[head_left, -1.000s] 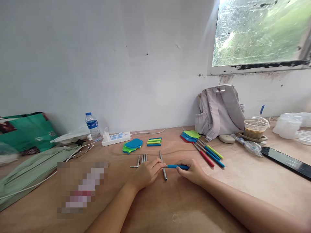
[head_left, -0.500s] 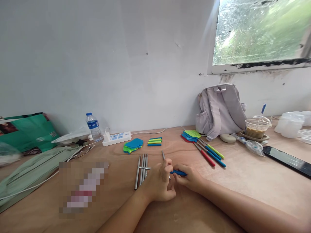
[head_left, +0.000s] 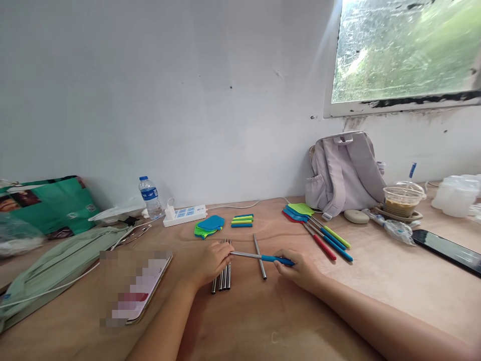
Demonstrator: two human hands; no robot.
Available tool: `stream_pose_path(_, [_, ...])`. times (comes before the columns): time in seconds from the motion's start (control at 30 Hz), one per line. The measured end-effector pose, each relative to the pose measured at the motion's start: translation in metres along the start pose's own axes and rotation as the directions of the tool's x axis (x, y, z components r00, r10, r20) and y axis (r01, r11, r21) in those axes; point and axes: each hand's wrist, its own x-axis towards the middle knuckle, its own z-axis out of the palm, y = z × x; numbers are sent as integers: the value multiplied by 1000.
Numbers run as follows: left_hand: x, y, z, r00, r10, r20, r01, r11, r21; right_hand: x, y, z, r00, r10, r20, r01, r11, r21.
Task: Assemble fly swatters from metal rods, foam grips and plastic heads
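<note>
A metal rod [head_left: 248, 255] with a blue grip [head_left: 271, 258] on its right end lies level between my hands. My right hand [head_left: 296, 268] is closed round the blue grip. My left hand [head_left: 214, 263] pinches the rod's bare left end, above several loose metal rods [head_left: 225, 278] partly hidden by it. One more loose metal rod [head_left: 262, 265] rests on the table beneath the held one, crossing under it. Beyond the hands are loose blue and green fly swatter heads [head_left: 212, 222] and a few loose green and blue grips [head_left: 242, 220].
Whole fly swatters [head_left: 319, 233] with red, blue and green handles lie right of my hands. Behind them stands a backpack [head_left: 340, 175]. A drink cup [head_left: 403, 200] and a black phone [head_left: 451, 250] are at right. Leftward are a power strip [head_left: 185, 215], a bottle [head_left: 150, 198] and a phone [head_left: 150, 296].
My left hand has moved left along the rod to its far end, exposing the shaft. The blue grip now shows in line with the rod. My view has shifted slightly.
</note>
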Motion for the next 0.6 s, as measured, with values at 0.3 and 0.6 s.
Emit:
stream_pose_path(0.3, [2, 11, 5, 998, 35, -47, -33, 999, 29, -8, 0, -6, 992, -119, -40, 119, 993, -25])
stream_pose_path(0.6, [4, 20, 6, 996, 67, -63, -63, 996, 61, -10, 5, -7, 996, -35, -78, 35, 999, -1])
